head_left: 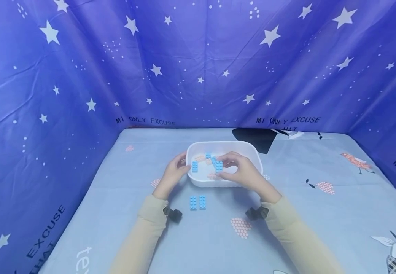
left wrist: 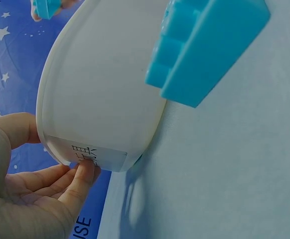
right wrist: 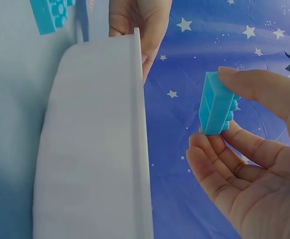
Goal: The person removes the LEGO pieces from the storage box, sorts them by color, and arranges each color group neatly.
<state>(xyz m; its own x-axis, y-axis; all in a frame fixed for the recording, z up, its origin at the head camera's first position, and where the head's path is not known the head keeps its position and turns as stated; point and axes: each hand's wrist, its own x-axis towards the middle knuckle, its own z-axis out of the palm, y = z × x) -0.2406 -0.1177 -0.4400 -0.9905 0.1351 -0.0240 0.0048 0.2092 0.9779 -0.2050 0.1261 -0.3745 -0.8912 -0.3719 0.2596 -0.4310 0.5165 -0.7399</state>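
A white plastic tub point(head_left: 225, 183) stands on the cloth, with blue building bricks point(head_left: 194, 166) and pale orange bricks point(head_left: 200, 158) inside. My left hand point(head_left: 173, 174) grips its left end, the thumb at the rim and the fingers on the outer wall, over a printed label point(left wrist: 116, 157) in the left wrist view. Above the tub, my right hand point(head_left: 244, 174) pinches a blue building brick point(right wrist: 216, 107) between thumb and fingers. It is apart from the tub wall in the right wrist view. The right hand hides part of the tub's inside.
Two blue bricks point(head_left: 198, 203) lie side by side on the patterned cloth point(head_left: 211, 243), in front of the tub. A blue curtain point(head_left: 198, 57) with white stars surrounds the table at the back and sides. Each wrist wears a small black camera point(head_left: 174, 215).
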